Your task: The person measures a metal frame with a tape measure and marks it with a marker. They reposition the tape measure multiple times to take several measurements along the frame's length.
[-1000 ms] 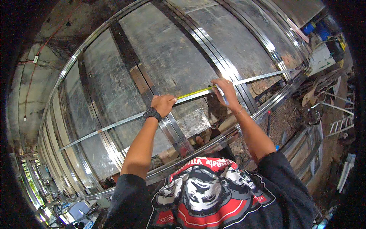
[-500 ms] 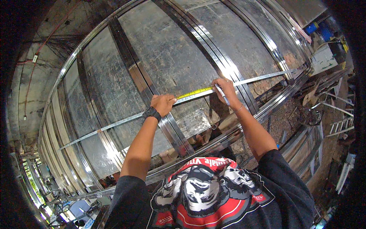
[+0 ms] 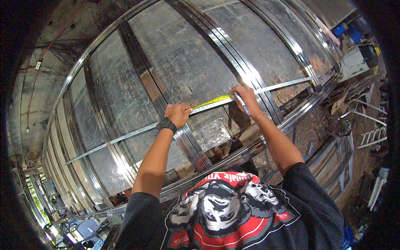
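A yellow tape measure (image 3: 213, 100) blade stretches between my two hands, along a long thin metal strip (image 3: 133, 134) that crosses the framework. My left hand (image 3: 178, 114), below which a dark watch sits on the wrist, is closed on the blade's left end, over a shiny double bar. At the blade's right end my right hand (image 3: 246, 100) is closed round the tape, whose case is hidden by the fingers. That same hand also holds a white pen (image 3: 242, 105), slanting down across it. Shiny metal bars (image 3: 141, 66) run under the strip.
Large scuffed dark panels (image 3: 179, 50) lie beneath the bars. A long metal edge rail (image 3: 225, 160) passes close before my body. Through gaps near it, part of another person's hand (image 3: 219, 153) shows below. Far right stand a white ladder (image 3: 372, 136) and a pale box (image 3: 354, 64).
Both hands keep their places on the tape. The pen in my right hand has tilted very slightly; little else differs.
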A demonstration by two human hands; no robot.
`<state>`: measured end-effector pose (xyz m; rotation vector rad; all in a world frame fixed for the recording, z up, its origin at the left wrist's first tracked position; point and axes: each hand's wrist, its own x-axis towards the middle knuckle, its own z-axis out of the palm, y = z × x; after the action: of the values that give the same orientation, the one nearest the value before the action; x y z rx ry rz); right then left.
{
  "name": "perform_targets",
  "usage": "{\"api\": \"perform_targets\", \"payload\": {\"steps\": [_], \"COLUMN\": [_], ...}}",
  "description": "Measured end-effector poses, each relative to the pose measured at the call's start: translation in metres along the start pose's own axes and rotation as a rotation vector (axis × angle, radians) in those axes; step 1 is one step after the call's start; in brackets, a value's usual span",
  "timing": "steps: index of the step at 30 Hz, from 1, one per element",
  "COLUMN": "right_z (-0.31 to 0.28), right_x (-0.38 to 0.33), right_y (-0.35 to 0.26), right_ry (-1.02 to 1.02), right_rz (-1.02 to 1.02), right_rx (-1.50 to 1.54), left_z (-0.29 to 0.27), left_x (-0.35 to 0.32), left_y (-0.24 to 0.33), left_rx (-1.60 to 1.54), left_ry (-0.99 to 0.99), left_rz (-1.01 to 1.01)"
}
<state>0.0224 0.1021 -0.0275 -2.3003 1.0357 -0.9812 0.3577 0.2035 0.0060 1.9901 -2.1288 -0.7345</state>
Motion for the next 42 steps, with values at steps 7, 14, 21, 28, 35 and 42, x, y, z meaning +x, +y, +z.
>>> {"api": "perform_targets", "payload": {"steps": [7,14,21,28,35,42], "right_z": [-0.002,-0.004,-0.004,-0.005,-0.003,-0.003], "right_x": [0.002,0.005,0.005,0.005,0.004,0.003], "right_y": [-0.002,-0.009,-0.01,-0.012,-0.011,-0.006], "right_ry": [0.003,0.025,0.015,0.019,0.013,-0.02], "right_rz": [-0.033,-0.013,0.0,-0.004,0.005,0.026], "right_rx": [0.003,0.05,0.019,0.046,0.028,0.026], "left_z": [0.003,0.001,-0.002,0.003,-0.002,-0.002], "left_x": [-0.001,-0.003,-0.003,-0.002,-0.003,-0.003], "left_y": [0.0,0.001,0.004,-0.001,0.002,0.003], "left_rx": [-0.009,-0.015,0.01,0.016,-0.001,-0.006], "left_ry": [0.018,0.017,-0.009,-0.006,-0.042,-0.054], "left_rz": [-0.004,-0.011,-0.01,-0.001,-0.032,-0.047]}}
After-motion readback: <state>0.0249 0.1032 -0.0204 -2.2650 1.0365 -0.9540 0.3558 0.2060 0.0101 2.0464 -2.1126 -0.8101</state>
